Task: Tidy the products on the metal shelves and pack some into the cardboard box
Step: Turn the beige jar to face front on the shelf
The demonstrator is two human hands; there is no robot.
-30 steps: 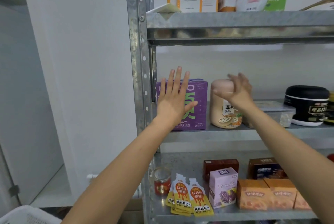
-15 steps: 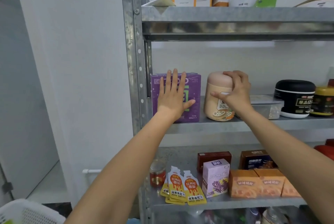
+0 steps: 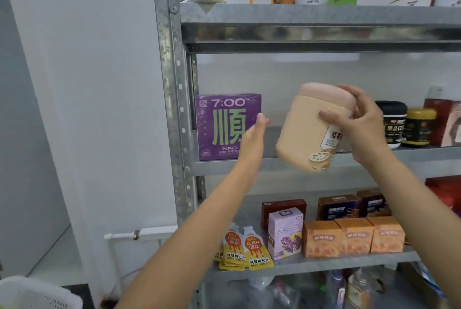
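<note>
Against the white wall, the metal shelves (image 3: 324, 19) fill most of your view, three levels showing. At the left end of the middle shelf, tight to the upright post, a purple box (image 3: 222, 126) stands with its green lettering facing you. Your right hand (image 3: 364, 134) holds the beige jar (image 3: 306, 134) in the air just in front of that shelf's front edge, tilted so that its pink lid leans to the right; your thumb lies across the jar's front and your fingers wrap the lid end. Your left hand (image 3: 252, 141) is spread flat with straight fingers, palm turned toward the jar, near it but apart, and overlapping the purple box's right edge. Toward the right end of the middle shelf a black jar (image 3: 391, 121) and a yellow-lidded jar (image 3: 419, 129) stand side by side. Along the lower shelf's front edge sit three orange boxes (image 3: 354, 237), a lilac box (image 3: 285, 233) and, at the left corner, a fan of yellow pouches (image 3: 245, 251).
</note>
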